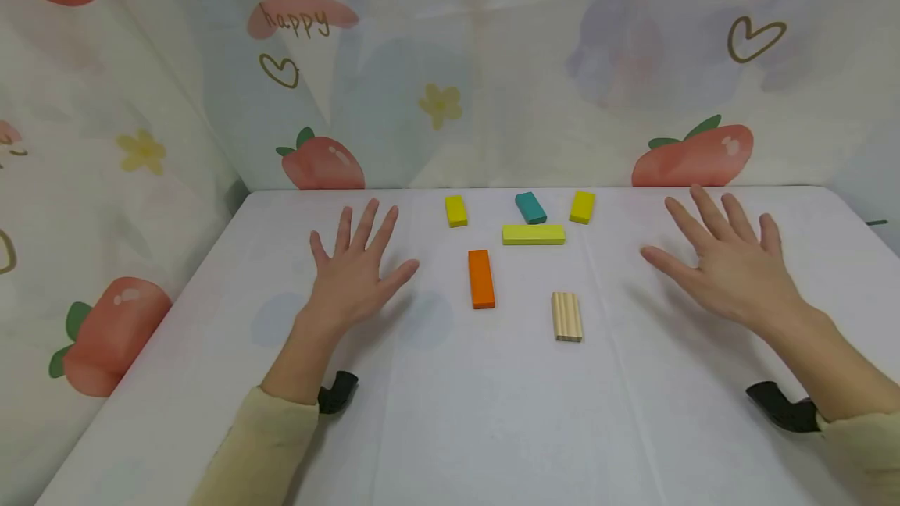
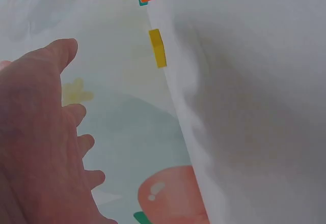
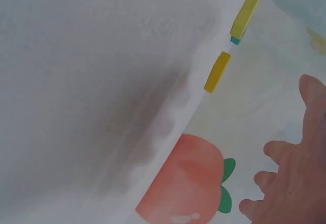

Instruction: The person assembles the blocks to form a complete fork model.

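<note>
Both hands hover over the white table with fingers spread and nothing in them. My left hand [image 1: 351,279] is left of the blocks, nearest to an orange block [image 1: 481,279]. My right hand [image 1: 734,276] is off to the right, apart from every block. Right of the orange block lies a ribbed, pale wood-coloured block [image 1: 566,317]. Farther back lie a long yellow-green block [image 1: 533,235], a teal block [image 1: 530,208] and two short yellow blocks, a left one [image 1: 456,211] and a right one [image 1: 582,207]. The left wrist view shows a yellow block [image 2: 158,48] beyond the thumb.
A white cloth covers the table [image 1: 492,428]. Behind it hangs a printed curtain [image 1: 492,61] with strawberries, hearts and flowers, and another stretch runs along the left side. A black strap end [image 1: 339,393] sticks out by the left cuff, and another [image 1: 782,408] by the right.
</note>
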### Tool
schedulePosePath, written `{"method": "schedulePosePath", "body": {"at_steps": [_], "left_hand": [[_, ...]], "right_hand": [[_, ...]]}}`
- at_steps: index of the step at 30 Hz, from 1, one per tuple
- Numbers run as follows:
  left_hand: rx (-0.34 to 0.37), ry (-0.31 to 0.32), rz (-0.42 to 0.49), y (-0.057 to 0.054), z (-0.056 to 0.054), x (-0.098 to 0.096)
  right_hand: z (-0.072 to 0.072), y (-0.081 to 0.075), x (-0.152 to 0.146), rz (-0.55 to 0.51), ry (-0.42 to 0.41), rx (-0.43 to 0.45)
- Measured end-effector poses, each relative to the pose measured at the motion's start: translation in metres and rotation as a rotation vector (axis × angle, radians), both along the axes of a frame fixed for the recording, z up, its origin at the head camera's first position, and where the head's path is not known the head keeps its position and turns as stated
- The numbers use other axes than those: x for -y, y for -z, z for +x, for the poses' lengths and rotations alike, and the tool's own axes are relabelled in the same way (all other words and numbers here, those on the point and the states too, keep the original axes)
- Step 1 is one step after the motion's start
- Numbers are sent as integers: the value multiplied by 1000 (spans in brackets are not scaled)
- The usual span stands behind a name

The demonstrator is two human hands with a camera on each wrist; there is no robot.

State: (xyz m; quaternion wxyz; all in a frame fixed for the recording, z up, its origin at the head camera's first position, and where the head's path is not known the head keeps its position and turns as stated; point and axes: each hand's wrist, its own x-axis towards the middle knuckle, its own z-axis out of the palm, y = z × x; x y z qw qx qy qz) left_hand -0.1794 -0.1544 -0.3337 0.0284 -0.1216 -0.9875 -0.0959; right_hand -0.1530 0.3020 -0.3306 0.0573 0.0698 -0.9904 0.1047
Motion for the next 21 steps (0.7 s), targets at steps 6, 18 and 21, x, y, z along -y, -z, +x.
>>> {"method": "schedulePosePath", "body": {"at_steps": [6, 18, 21], "left_hand": [[-17, 8, -1, -3, -2, -12], [-9, 19, -3, -6, -7, -37], [-3, 16, 5, -5, -7, -41]], "right_hand": [[-5, -1, 7, -1, -10, -5], [-14, -6, 26, -10, -28, 11], [-16, -7, 33, -22, -32, 7]]}}
